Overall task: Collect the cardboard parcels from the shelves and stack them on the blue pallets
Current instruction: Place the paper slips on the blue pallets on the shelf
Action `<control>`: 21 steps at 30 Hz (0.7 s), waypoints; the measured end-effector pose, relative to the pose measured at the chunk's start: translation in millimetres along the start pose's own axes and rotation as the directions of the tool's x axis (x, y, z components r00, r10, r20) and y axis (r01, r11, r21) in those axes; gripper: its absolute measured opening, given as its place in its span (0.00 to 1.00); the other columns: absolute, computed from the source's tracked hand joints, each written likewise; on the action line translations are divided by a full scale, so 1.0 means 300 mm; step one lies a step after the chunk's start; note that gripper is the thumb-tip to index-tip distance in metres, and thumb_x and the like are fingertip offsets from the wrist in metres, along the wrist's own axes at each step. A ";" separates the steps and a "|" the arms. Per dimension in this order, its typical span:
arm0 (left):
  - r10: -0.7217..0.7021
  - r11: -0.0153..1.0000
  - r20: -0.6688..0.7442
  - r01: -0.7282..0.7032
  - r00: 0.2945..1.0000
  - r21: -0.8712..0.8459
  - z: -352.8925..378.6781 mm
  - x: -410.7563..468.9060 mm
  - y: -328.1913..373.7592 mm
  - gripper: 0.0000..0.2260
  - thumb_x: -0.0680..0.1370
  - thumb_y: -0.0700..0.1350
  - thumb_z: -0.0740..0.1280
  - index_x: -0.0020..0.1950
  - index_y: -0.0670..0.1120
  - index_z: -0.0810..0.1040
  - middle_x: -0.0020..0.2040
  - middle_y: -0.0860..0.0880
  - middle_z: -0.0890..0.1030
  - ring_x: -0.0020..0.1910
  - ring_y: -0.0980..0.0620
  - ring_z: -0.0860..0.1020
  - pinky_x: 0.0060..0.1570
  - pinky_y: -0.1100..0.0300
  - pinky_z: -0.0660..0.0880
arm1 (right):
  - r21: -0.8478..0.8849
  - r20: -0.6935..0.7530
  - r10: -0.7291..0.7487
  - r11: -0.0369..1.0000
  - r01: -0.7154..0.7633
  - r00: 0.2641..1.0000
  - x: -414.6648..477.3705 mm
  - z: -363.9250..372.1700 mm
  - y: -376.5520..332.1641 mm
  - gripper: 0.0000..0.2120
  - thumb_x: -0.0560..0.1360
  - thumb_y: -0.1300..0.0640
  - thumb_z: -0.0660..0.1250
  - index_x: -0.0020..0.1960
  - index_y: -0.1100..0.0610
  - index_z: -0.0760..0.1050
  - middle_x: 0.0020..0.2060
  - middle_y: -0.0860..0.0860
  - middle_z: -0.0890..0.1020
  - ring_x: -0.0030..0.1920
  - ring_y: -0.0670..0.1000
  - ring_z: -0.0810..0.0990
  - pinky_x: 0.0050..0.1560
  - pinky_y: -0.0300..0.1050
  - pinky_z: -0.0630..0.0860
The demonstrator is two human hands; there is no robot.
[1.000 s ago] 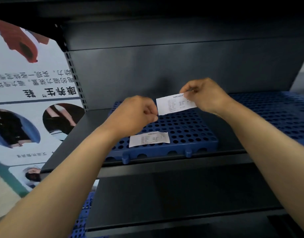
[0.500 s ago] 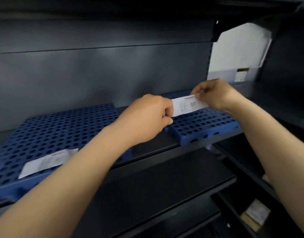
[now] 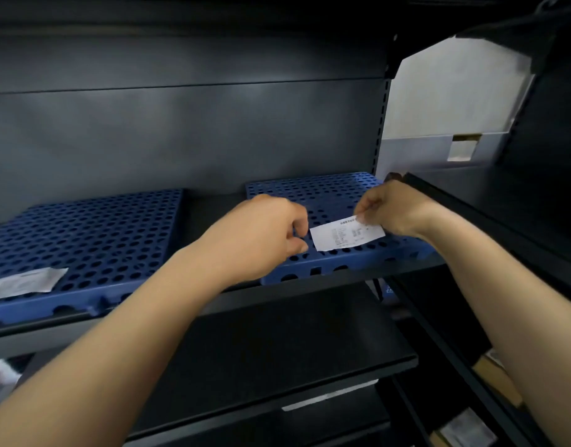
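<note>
Two perforated blue pallets sit side by side on a dark metal shelf, the left pallet (image 3: 93, 233) and the right pallet (image 3: 329, 191). A white printed paper slip (image 3: 345, 233) lies low over the right pallet's front part. My right hand (image 3: 397, 211) pinches the slip's upper right edge. My left hand (image 3: 265, 237) hovers just left of the slip, thumb and fingers curled but slightly apart, a small gap between them and the paper. Brown cardboard parcels (image 3: 494, 379) show on a lower shelf at the right edge, partly hidden by my right forearm.
A second white slip (image 3: 22, 282) lies on the left pallet's front left corner. A white box (image 3: 452, 101) stands in the neighbouring bay at upper right. Dark shelf boards (image 3: 277, 350) run below, and a shelf upright (image 3: 382, 130) divides the bays.
The view swung right, from the left pallet to the right one. Both hands carried the slip down onto the right pallet, and my left hand came off its left end.
</note>
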State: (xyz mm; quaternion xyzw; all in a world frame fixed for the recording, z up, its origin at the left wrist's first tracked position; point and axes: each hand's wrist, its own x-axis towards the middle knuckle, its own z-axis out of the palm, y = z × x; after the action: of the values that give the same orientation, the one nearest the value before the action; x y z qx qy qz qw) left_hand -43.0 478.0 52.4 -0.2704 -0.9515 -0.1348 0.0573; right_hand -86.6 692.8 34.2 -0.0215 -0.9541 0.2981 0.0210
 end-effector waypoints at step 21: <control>0.156 0.988 -0.063 -0.156 0.986 -0.004 -0.012 0.007 0.031 0.07 0.76 0.50 0.66 0.50 0.50 0.79 0.41 0.55 0.80 0.40 0.56 0.76 0.43 0.58 0.74 | -0.187 -0.318 -0.069 0.982 0.009 0.945 -0.082 -0.021 -0.027 0.13 0.76 0.54 0.67 0.59 0.56 0.77 0.54 0.55 0.80 0.52 0.54 0.78 0.48 0.43 0.73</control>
State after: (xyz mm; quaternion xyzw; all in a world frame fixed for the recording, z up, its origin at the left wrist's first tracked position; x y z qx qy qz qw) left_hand -39.7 485.5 58.3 -0.3400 -0.9245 -0.1427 0.0964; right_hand -61.7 688.6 43.3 -0.0531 -0.9613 0.2009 0.1809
